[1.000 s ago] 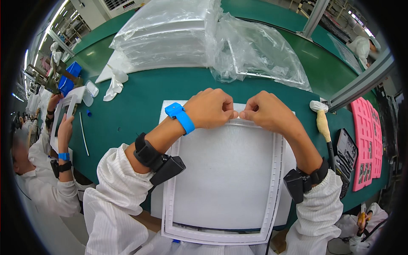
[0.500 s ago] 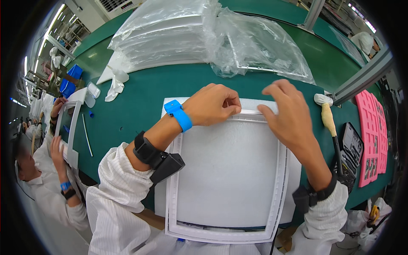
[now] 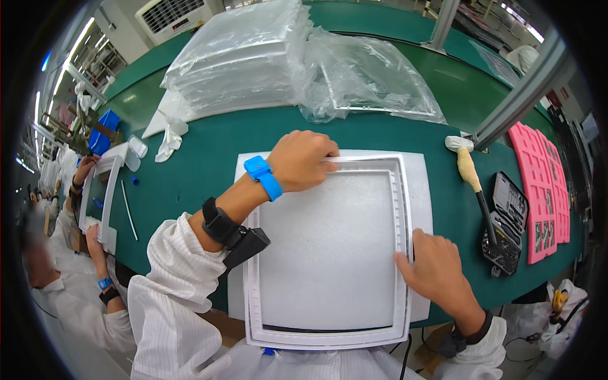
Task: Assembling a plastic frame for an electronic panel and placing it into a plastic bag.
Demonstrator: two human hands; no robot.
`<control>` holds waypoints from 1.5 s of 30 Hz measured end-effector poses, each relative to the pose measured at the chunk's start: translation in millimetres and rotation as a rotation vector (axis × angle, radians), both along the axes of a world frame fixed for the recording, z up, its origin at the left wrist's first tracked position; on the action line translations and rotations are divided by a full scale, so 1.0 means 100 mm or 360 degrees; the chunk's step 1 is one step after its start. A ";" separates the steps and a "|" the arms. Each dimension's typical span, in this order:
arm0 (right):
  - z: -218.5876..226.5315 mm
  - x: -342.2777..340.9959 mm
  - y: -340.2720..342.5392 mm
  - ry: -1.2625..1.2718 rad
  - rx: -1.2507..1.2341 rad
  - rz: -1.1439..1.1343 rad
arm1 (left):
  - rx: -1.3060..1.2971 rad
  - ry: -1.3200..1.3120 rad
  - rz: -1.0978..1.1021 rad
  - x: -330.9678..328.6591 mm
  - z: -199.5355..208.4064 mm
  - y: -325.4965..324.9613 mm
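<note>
A white rectangular plastic frame (image 3: pixel 327 339) lies in front of me on a white foam sheet (image 3: pixel 419 190), its near bar close to my body. At the top bar, my left hand (image 3: pixel 303 161) is closed, fingers curled over the bar left of its middle. My right hand (image 3: pixel 438 268) grips the frame's right bar, the thumb on the inner side and the fingers on the outer side. A blue strap (image 3: pixel 263 177) circles my left wrist, and black bands sit on both forearms.
Behind stand plastic-wrapped stacked panels (image 3: pixel 234 60) and a bagged frame (image 3: pixel 386 88). To the right lie a mallet with a wrapped head (image 3: pixel 467 170), a black tool case (image 3: pixel 506 209) and pink foam trays (image 3: pixel 535 190). At left a co-worker handles another white frame (image 3: pixel 109 193).
My right hand has come down from the top right corner to the right bar and taken hold there. My left hand has shifted slightly left along the top bar.
</note>
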State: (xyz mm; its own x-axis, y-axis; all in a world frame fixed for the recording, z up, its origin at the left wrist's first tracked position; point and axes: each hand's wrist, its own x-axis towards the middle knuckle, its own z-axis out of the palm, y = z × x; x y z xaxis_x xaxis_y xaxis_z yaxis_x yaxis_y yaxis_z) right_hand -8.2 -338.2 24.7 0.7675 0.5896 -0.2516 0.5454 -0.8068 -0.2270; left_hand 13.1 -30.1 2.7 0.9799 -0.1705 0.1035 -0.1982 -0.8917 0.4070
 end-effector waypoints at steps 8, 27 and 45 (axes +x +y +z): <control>0.24 0.81 0.36 -0.0575 0.0347 0.0175 | -0.0047 0.0001 0.0300 -0.33 0.49 0.34; -0.11 0.95 1.29 0.0034 0.0255 0.0778 | -0.0260 0.0070 0.0644 -1.12 0.31 0.69; -0.17 1.11 1.12 0.0500 0.0696 0.0481 | -0.0531 0.0349 0.0128 -0.19 -0.09 0.07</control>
State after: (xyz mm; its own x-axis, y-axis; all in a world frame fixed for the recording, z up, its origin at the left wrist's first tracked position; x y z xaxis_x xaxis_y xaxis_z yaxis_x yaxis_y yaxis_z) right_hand 102.7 -226.1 8.2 0.4785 0.8692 -0.1245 0.5888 -0.4227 -0.6889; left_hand -5.5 -22.7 -6.2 0.9938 -0.0846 -0.0728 -0.0094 -0.7127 0.7014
